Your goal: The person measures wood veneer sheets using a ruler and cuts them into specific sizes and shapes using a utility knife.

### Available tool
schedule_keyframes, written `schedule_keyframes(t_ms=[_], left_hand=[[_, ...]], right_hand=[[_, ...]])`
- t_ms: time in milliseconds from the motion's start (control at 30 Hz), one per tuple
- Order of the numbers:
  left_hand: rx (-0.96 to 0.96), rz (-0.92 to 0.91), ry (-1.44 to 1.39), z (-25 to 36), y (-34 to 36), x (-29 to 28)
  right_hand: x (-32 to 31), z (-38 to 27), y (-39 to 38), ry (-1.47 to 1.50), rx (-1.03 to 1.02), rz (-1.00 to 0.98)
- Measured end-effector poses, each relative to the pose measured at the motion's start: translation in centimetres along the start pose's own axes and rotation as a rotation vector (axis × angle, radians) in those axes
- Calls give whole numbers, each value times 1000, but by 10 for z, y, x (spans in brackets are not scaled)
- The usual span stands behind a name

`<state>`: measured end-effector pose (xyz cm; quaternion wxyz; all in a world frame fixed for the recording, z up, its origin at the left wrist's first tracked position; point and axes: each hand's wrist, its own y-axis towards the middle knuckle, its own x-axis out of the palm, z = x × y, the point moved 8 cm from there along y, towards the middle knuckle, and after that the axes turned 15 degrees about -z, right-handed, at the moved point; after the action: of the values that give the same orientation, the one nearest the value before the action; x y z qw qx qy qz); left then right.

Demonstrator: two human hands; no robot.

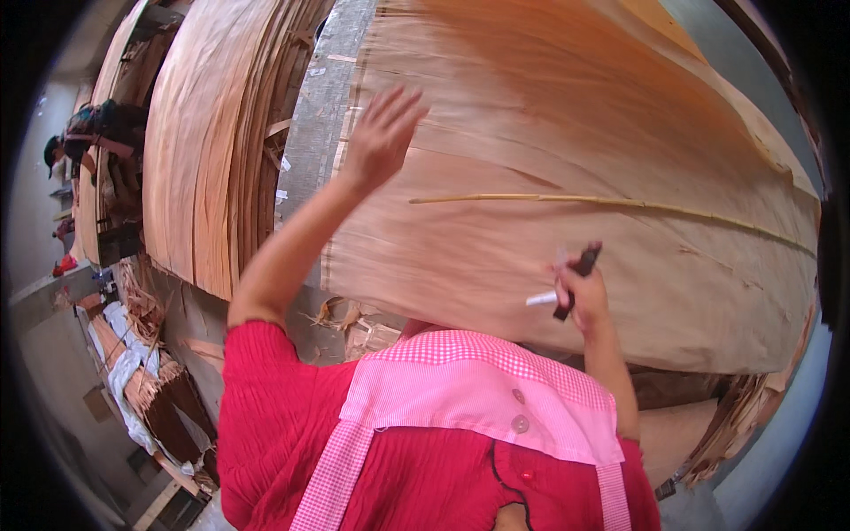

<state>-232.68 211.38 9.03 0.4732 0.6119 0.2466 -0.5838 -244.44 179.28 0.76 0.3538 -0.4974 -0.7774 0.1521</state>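
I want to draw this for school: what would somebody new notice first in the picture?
Probably the huge tan wood veneer sheet filling the middle and upper right, with a thin yellowish bamboo stick lying across it. Next, the pink checked apron at bottom centre. The open left hand is near the sheet's left edge, while the right hand holds a dark-handled tool, blurred, right of centre.

left hand (382,140) blurred, dark tool (586,258) partly hidden by right hand (584,294)
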Motion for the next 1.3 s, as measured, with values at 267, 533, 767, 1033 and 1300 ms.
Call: schedule_keyframes(t_ms=[267,533,767,1033,1300], left_hand=[[-397,-460,30,-40,-68,57],[-176,-338,-81,-21,-57,39],[-140,-139,-264,-35,-64,35],[98,-44,-172,-27,-65,15],[2,-175,-27,-21,-62,23]], right_hand=[[67,-40,76,-507,46,-16],[135,-42,74,-311,55,-139],[211,-32,156,-34,47,-143],[198,-12,177,-31,63,94],[183,-64,171,-1034,101,-127]])
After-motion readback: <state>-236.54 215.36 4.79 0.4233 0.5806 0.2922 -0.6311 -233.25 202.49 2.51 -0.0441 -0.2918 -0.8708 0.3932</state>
